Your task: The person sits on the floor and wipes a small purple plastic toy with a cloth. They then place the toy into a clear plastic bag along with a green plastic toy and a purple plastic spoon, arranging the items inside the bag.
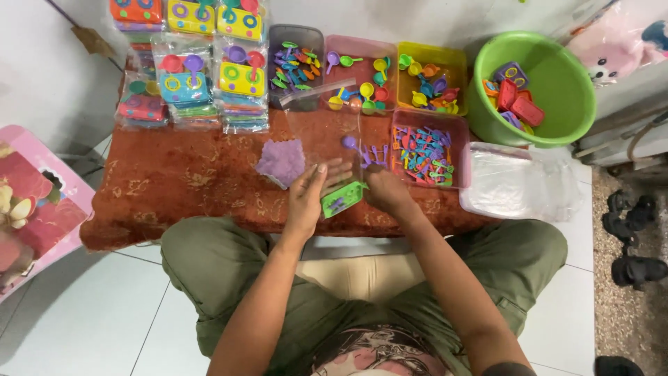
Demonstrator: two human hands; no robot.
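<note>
A low table [174, 188] was covered with a rust-brown patterned cloth and set on a floor of pale tiles [90, 320]. A white wall [42, 76] was seen behind it. A pink box [31, 202] stood at one side, and dark shoes [630, 237] lay on speckled ground opposite.

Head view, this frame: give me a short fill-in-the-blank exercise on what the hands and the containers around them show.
1. Both hands, left hand and right hand, meet at a small tray coloured ____.
2. The round basin at the table's right end is coloured ____.
3. Just left of the left hand lies a stack of flat pieces coloured ____.
4. The table is covered by a cloth coloured ____.

Missing words: green; green; purple; reddish brown
</note>
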